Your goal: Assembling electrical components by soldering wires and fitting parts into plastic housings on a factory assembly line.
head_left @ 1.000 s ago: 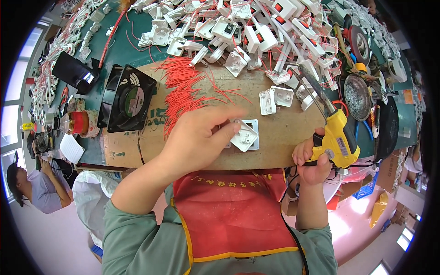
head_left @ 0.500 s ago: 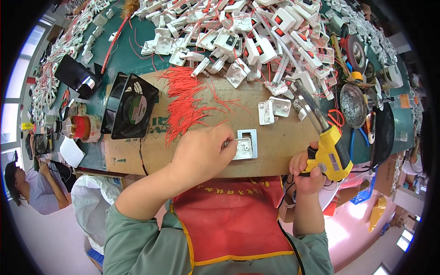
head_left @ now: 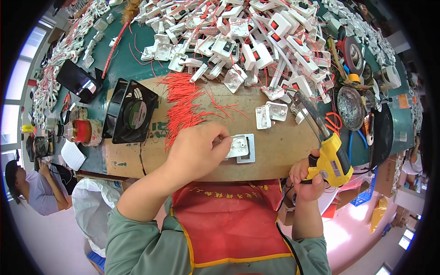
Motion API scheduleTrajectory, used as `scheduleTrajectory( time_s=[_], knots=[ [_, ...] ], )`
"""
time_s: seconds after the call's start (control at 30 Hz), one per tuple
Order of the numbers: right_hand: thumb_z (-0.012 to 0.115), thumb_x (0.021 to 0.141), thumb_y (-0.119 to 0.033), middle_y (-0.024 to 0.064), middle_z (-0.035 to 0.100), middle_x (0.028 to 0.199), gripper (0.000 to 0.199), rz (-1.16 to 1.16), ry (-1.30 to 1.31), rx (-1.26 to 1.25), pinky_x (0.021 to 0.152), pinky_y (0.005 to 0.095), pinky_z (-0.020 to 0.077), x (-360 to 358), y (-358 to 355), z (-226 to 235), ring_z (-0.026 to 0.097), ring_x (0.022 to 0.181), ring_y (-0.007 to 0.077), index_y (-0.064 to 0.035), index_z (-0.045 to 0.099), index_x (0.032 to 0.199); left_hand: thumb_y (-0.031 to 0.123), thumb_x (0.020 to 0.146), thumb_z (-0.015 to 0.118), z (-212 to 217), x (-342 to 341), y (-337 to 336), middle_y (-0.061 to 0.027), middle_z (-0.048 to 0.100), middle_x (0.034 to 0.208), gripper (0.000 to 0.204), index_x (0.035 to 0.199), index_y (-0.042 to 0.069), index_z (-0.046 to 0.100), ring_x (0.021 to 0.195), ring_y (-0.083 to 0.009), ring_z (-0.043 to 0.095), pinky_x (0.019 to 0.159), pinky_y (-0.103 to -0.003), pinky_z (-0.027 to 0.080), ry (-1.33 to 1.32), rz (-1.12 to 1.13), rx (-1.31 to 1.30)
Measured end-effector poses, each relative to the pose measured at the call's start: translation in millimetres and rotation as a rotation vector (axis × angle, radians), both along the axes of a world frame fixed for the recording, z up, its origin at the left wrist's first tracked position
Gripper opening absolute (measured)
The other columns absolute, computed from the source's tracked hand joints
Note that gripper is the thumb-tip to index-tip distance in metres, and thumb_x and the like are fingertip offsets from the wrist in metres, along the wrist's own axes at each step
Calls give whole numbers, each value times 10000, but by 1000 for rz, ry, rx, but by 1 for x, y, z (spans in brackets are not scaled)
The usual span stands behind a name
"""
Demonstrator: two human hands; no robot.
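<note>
My left hand (head_left: 200,145) pinches the edge of a small white plastic housing (head_left: 239,145) with its hollow side up. The housing covers part of a grey-blue square frame (head_left: 247,158) lying on the board; whether they touch I cannot tell. In my right hand (head_left: 306,178) is a yellow and black soldering gun (head_left: 331,158), its long metal barrel slanting up and away to the left. Red wires (head_left: 183,105) lie in a thick bundle beyond my left hand. Two open white housing pieces (head_left: 270,114) rest on the board between that bundle and the soldering gun's tip.
A heap of white housings with red switches (head_left: 256,50) covers the far side. At left stand a black fan (head_left: 130,111) and a jar (head_left: 82,131). At right are a round metal dish (head_left: 351,107) and pliers (head_left: 359,140). A person (head_left: 43,188) sits far left.
My left hand has shifted the white housing a little left and away, so it now overlaps the grey-blue frame differently. The right hand still holds the soldering gun, slightly lower.
</note>
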State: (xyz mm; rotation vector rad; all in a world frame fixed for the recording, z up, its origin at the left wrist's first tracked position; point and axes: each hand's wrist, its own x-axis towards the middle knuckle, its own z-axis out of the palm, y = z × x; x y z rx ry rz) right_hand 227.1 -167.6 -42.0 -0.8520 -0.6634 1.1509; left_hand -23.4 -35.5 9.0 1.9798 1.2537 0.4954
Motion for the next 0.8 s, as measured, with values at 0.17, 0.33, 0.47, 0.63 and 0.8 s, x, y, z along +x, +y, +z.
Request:
scheduleTrajectory(
  time_s=[0.17,0.33,0.47,0.63,0.8],
  knots=[
    [741,773,-391,21,474,648,695,18,23,12,485,284,386,-2,0,0,455,509,137,-7,427,1259,194,815,663,-13,-1,-6,-104,608,652,138,828,60,630,577,-271,609,531,-366,476,60,-91,117],
    [740,776,-379,25,475,652,689,27,33,27,485,284,386,-3,3,1,453,514,138,-15,415,1262,201,814,653,-16,2,-15,-107,625,707,125,825,79,628,647,-283,628,562,-396,485,140,-70,203],
    [709,800,-402,18,467,646,671,40,0,31,464,275,385,-2,7,-4,450,500,130,-18,408,1262,223,822,658,-6,0,-1,-106,634,738,163,856,63,650,684,-290,631,590,-391,491,152,-146,186],
    [681,818,-434,11,457,633,669,33,-37,57,438,268,380,-1,8,-6,440,477,124,-18,405,1263,209,832,670,9,6,32,-113,658,845,182,903,42,668,705,-264,623,627,-351,490,17,-65,278],
    [684,812,-425,16,461,635,665,49,8,35,452,280,385,-2,4,-6,443,479,131,-23,408,1265,173,821,680,27,24,62,-105,653,830,168,909,30,668,682,-227,617,635,-321,488,-25,22,428]
  ],
)
